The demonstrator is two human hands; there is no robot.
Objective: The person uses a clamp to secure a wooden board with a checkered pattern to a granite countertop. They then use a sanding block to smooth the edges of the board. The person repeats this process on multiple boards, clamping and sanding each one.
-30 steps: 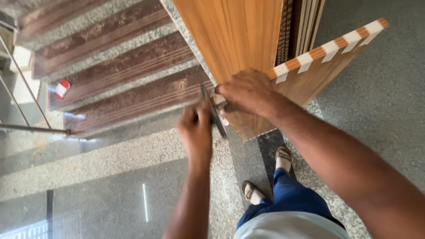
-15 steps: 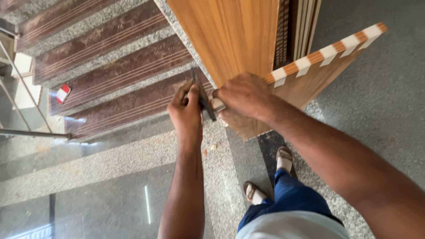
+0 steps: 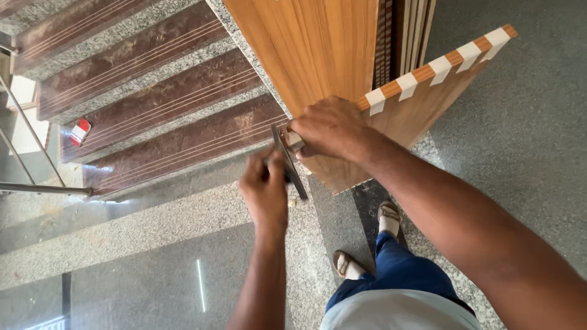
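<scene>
Where the wooden panel (image 3: 422, 116) comes down to its lower corner, the edge facing up is banded in white and orange blocks, and that edge runs up and to the right, away from the person, over bare speckled grey floor (image 3: 526, 159) with open room on that side; behind it, upright boards (image 3: 318, 49) of the same orange-brown wood lean close, leaving little space on the far side of the panel. To the left the polished stone steps (image 3: 159, 104) climb away, a small red and white object (image 3: 80, 131) lies on one of them, and a metal railing (image 3: 36, 183) crosses the far left, well apart from the work. The floor below the hands, a pale granite strip, lies open, and the person's sandalled feet (image 3: 367, 244) stand just beside the panel's lower corner. The right hand (image 3: 330, 129) lies over the near end of the banded edge, fingers curled down and closed around the panel's corner, thumb side pressing a small pale piece there. The left hand (image 3: 264, 192) is closed in a loose fist around a thin dark flat blade (image 3: 289, 162), which slants from upper left to lower right and meets the end of the panel just beside the right hand's fingers; the exact point of contact is hidden by the right hand, and how tightly the left fingers clamp the blade cannot be told from this angle
</scene>
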